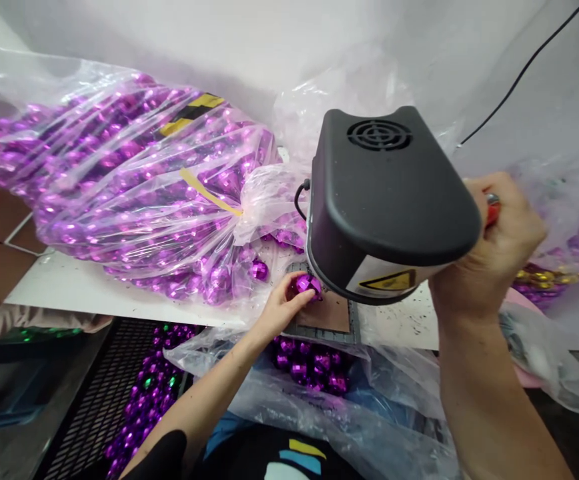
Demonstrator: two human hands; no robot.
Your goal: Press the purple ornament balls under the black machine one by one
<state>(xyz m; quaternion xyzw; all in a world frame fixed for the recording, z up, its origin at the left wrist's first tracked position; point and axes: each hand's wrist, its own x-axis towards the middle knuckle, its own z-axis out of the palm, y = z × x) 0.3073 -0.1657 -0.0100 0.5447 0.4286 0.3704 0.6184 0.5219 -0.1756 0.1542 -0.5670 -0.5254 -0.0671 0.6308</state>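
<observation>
My left hand (289,300) pinches a shiny purple faceted ball (309,286) between thumb and fingers, over a small dark board with a brown square (327,316). My right hand (499,247) is wrapped round the handle of a bulky black handheld machine (389,187), with a red part showing near a finger. The machine has a round vent on top and a yellow warning label (387,280). It hangs above and to the right of the ball, and its underside is hidden. Another loose purple ball (259,269) lies left of my left hand.
A big tied clear bag of purple balls (144,193) covers the table's left. More balls (314,365) lie in open plastic at my lap. A black crate (94,393) with purple and green balls stands lower left. At right are a plastic bag (544,333) and a black cable (519,77).
</observation>
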